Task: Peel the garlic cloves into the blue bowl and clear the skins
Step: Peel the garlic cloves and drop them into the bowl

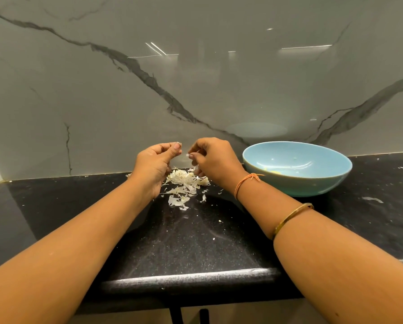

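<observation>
A pile of pale garlic skins (184,183) lies on the black counter near the wall. Both hands hover just above it. My left hand (156,162) has its fingers curled with thumb against forefinger; whether it pinches anything is too small to tell. My right hand (213,160) pinches a small white piece, a garlic clove or a skin (188,155), at its fingertips. The two hands are a few centimetres apart. To the right stands the blue bowl (296,183), with a few pale yellow peeled pieces (275,172) at its bottom.
The black speckled counter (195,242) carries scattered skin flecks and a smear at the right (372,199). A grey marble wall (195,78) rises straight behind the pile and bowl. The counter's front edge (191,277) runs across the lower view.
</observation>
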`<state>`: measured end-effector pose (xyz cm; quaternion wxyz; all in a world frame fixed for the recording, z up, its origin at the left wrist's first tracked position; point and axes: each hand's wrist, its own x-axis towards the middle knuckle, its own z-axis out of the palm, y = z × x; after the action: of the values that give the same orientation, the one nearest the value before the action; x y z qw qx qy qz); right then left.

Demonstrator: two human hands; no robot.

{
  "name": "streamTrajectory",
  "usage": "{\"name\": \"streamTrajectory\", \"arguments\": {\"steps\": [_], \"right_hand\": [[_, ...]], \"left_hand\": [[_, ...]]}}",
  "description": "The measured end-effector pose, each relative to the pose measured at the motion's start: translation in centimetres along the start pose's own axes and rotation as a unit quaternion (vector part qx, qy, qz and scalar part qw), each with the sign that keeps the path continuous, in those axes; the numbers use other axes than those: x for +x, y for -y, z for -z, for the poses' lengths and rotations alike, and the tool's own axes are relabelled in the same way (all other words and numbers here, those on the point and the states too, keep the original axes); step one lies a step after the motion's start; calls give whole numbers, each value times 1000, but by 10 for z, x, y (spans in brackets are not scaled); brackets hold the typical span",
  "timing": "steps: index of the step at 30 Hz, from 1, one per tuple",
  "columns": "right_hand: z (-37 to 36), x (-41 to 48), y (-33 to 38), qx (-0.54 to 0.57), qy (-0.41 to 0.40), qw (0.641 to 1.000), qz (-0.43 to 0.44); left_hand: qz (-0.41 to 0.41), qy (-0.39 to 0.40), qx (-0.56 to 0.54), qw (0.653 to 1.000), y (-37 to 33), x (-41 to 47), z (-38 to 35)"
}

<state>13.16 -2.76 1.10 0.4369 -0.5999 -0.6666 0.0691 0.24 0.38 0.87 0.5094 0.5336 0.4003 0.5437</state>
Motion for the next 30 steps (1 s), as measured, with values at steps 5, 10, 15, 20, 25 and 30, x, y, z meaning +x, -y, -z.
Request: {"name": "streamTrajectory", "arguments": {"steps": [5,10,15,20,25,30], "right_hand": [[3,0,2,-53,-9,998,27],[4,0,1,-46,-19,999,15],[4,1,0,-53,-2,999,-1],[5,-1,1,-99,30,995,5],[6,1,-2,-30,-20,999,-3],[7,-1,1,35,-30,997,64]], "left_hand": [[-3,-5,27,1000,-1,-2,0],[32,18,-28,999,1,0,-2],[53,35,-54,996,1,1,-2],[42,36,-59,997,0,1,0],[30,21,-46,998,-1,0,0],[39,19,-52,998,-3,-1,-1]]}}
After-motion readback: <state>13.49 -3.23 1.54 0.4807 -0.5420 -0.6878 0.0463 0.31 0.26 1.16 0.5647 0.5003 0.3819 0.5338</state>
